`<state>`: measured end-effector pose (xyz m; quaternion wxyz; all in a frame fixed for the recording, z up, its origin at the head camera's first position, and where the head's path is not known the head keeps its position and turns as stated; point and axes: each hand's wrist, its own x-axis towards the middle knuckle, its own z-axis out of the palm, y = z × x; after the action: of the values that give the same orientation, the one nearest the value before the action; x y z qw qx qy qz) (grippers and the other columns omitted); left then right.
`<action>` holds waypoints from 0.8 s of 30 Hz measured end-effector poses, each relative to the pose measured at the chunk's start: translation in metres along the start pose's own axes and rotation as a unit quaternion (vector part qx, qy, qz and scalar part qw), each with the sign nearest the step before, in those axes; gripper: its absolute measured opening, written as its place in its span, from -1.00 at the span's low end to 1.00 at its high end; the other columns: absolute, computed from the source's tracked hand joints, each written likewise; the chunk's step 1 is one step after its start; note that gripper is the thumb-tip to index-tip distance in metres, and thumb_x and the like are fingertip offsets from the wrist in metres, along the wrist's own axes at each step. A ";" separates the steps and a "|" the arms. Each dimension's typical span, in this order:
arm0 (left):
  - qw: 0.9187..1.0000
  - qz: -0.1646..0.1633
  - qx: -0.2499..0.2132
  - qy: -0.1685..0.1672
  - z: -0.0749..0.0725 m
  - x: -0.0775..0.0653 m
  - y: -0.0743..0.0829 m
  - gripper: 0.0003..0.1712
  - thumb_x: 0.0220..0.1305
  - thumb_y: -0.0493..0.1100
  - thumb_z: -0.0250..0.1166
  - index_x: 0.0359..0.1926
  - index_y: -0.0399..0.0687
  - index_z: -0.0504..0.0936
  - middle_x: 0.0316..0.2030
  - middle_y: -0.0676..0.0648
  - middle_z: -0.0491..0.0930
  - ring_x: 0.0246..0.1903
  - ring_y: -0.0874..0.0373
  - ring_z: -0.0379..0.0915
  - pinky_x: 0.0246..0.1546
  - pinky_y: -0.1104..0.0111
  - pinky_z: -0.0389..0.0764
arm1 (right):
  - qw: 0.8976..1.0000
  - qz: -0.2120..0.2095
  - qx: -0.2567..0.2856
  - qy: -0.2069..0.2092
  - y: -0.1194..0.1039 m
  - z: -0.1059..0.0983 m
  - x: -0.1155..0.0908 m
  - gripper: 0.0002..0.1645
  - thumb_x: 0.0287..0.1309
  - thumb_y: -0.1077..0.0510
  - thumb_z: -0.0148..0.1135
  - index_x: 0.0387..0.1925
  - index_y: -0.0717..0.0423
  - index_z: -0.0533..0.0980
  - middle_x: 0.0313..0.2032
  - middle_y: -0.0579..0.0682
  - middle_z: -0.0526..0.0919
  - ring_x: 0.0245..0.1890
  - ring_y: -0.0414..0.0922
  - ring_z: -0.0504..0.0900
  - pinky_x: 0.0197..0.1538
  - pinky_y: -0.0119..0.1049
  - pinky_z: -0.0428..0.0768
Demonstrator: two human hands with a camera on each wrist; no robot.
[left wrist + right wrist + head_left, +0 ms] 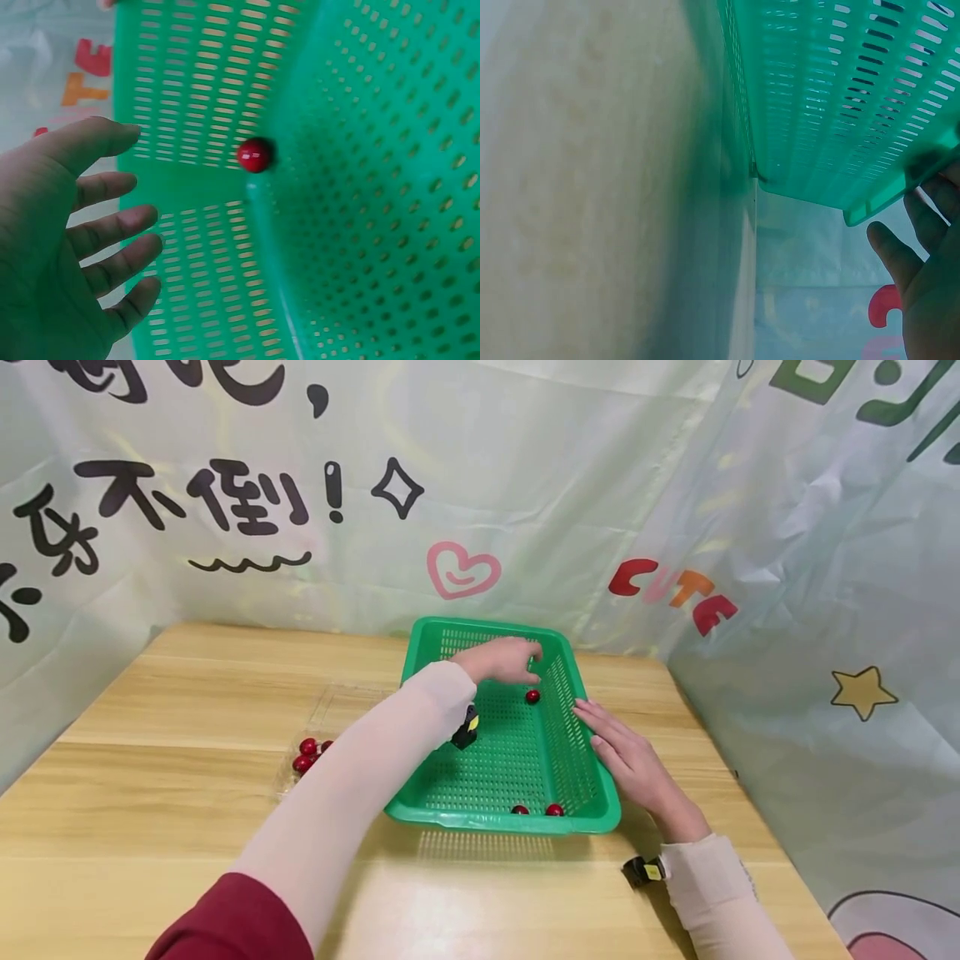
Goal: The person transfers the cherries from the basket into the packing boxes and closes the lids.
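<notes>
A green plastic basket (480, 768) with slotted walls stands on the table. My left hand (501, 661) is over the basket's inside, its fingers apart and holding nothing. Below its fingertips a glossy red cherry (532, 697) lies on the basket floor beside the right wall; the left wrist view shows this cherry (256, 154) apart from the hand (82, 232). Two more cherries (554, 810) lie near the front wall, partly hidden by the rim. My right hand (626, 760) rests with extended fingers on the basket's right rim; the right wrist view shows its fingers (924, 223) at that rim.
Left of the basket, a clear plastic box (288, 781) with several cherries (303, 763) is partly covered by my left forearm. A printed cloth (555, 485) hangs behind the wooden table (187, 718) and along its sides.
</notes>
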<state>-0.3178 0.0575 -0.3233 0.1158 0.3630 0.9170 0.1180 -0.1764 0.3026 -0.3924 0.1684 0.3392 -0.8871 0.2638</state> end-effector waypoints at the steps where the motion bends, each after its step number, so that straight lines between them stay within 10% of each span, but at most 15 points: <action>1: 1.000 -0.002 0.001 -0.003 0.002 0.002 -0.001 -0.39 0.41 0.13 0.14 0.36 -0.04 0.35 0.30 -0.06 0.36 0.27 0.05 0.28 0.20 0.19 0.37 | 1.000 0.000 0.000 0.000 0.000 0.000 0.000 -0.48 0.44 0.24 -0.05 0.39 0.08 0.33 0.40 0.05 0.29 0.42 0.03 0.19 0.39 -0.44 0.04; 13: 0.998 -0.004 0.042 -0.043 0.027 0.012 -0.003 -0.38 0.44 0.02 0.15 0.44 0.04 0.26 0.45 -0.09 0.15 0.41 0.02 0.06 0.31 0.18 0.24 | 1.000 -0.005 -0.002 0.003 0.002 0.001 0.001 -0.48 0.45 0.25 -0.07 0.39 0.09 0.33 0.40 0.05 0.29 0.43 -0.03 0.18 0.39 -0.44 0.03; 24: 0.995 0.017 0.073 -0.059 0.041 0.018 -0.005 -0.47 0.48 -0.09 0.11 0.42 0.06 0.31 0.32 -0.03 0.36 0.30 0.07 0.26 0.22 0.25 0.35 | 1.000 -0.016 0.000 0.007 0.002 0.002 0.001 -0.49 0.45 0.25 -0.06 0.37 0.12 0.34 0.39 0.06 0.31 0.42 -0.01 0.19 0.39 -0.44 0.04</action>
<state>-0.3214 0.0720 -0.3659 0.1410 0.3920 0.9086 0.0309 -0.1783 0.3021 -0.3941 0.1788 0.3518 -0.8802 0.2635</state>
